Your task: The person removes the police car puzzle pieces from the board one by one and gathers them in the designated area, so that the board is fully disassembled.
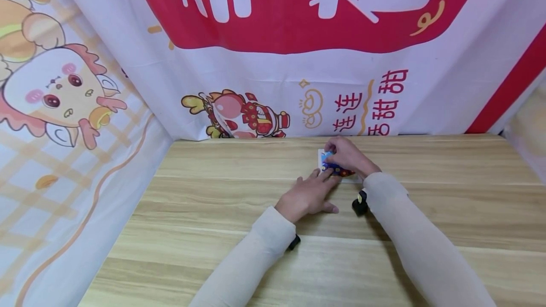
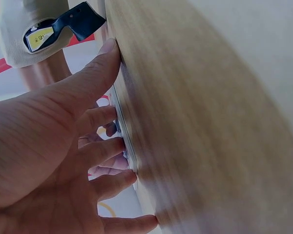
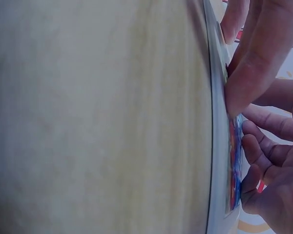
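A small flat board with a white border and a colourful blue and red picture lies near the back of the table, partly covered by both hands. My left hand is spread palm down, its fingertips at the board's near left edge and its thumb apart. In the left wrist view, the fingers of that hand are fairly straight. Over the board is my right hand, its fingers bent and their tips at the picture. In the right wrist view, the board appears edge-on. Whether the right fingers pinch anything is hidden.
The wooden table extends around both arms and meets a printed cloth backdrop just behind the board. Another printed cloth hangs along the left side. Black wrist devices sit under the cuffs, close to the tabletop.
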### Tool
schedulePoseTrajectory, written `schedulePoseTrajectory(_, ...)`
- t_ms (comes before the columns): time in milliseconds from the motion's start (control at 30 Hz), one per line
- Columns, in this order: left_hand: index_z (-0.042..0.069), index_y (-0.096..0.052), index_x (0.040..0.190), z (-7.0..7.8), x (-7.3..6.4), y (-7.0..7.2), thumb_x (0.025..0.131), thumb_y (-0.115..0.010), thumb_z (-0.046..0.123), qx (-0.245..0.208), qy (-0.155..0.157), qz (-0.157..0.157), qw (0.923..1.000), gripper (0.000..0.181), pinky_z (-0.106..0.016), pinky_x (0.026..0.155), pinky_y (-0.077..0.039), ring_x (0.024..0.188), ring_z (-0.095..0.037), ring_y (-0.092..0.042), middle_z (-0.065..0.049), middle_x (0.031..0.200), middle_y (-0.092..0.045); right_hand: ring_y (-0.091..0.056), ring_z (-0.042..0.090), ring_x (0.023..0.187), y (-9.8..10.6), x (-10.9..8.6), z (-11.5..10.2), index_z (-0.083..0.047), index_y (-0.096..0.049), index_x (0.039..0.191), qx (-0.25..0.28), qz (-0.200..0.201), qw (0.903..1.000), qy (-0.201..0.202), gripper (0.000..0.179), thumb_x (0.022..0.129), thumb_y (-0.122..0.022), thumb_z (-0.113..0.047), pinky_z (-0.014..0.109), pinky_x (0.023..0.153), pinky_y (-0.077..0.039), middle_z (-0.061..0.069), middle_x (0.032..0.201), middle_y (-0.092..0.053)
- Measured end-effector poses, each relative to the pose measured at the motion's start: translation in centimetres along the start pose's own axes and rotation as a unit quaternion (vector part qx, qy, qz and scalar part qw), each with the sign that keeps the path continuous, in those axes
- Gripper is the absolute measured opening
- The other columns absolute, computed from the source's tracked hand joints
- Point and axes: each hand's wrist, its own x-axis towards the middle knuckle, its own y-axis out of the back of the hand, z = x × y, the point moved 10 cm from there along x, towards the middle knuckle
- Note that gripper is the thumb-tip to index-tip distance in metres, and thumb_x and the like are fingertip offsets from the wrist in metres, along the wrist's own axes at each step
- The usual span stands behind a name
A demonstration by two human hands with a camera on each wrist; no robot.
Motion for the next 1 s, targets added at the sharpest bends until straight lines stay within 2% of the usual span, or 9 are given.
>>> schedulePoseTrajectory(267,0.031,-0.032,0.166,-0.14,0.08,-0.03,0.096,-0.069,0.055,0.001,-0.001,0.001,1.0,0.082,-0.066,0.122,-0.032,0.163,-0.031,-0.02,0.002,0.177,-0.017,-0.059,0.033,0.108,0.15,0.04,0.1,0.005,-0.069,0.115,0.007,0.01,0.9999,-0.008,0.026,0.092,-0.076,-0.008,0.048,0.101,-0.05,0.02,0.117,-0.063)
schedulePoseTrajectory(533,0.031,-0.031,0.166,0.03,0.04,-0.07,0.097,-0.068,0.055,0.0,-0.007,-0.001,1.0,0.081,-0.066,0.122,-0.032,0.163,-0.031,-0.02,0.002,0.177,-0.017,-0.058,0.032,0.107,0.07,0.15,0.34,0.004,-0.07,0.114,0.005,0.001,0.9997,-0.025,0.024,0.092,-0.073,-0.007,0.048,0.1,-0.049,0.02,0.117,-0.063)
schedulePoseTrajectory(1000,0.031,-0.031,0.166,0.0,-0.03,-0.03,0.097,-0.068,0.055,0.004,-0.008,0.003,1.0,0.082,-0.066,0.121,-0.033,0.162,-0.032,-0.02,0.002,0.177,-0.017,-0.057,0.031,0.105,-0.18,0.61,0.25,0.005,-0.066,0.115,-0.016,-0.005,0.9997,-0.019,0.024,0.094,-0.069,-0.006,0.046,0.096,-0.05,0.02,0.117,-0.06)
